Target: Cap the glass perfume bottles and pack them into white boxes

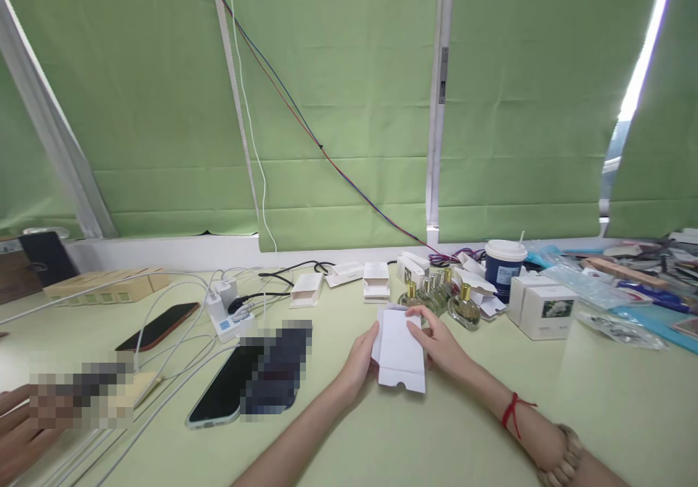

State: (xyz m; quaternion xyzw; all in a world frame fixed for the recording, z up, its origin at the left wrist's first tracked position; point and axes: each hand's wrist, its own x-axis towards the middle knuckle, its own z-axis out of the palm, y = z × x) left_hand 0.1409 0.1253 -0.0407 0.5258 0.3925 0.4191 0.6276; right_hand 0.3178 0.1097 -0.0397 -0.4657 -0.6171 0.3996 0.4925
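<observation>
Between my hands is a white cardboard box [402, 349], flattened, with a notched flap at its near end. My left hand [360, 360] grips its left edge. At the upper right, my right hand [436, 338] holds it with fingers on the face and edge. Just beyond stand several glass bottles with gold caps, among them a bottle [464, 307] to the right. Folded white boxes lie behind, including an open box [376, 282] and another box [306, 290]. Two closed white boxes [547, 312] stand right of the bottles, one with a flower picture.
A lidded cup [504, 269] stands behind the boxes. Plastic bags and clutter fill the far right. To the left are a power strip [226, 312], white cables, a phone [223, 392] and another phone [161, 325]. Another person's hand [27, 429] is at the left edge.
</observation>
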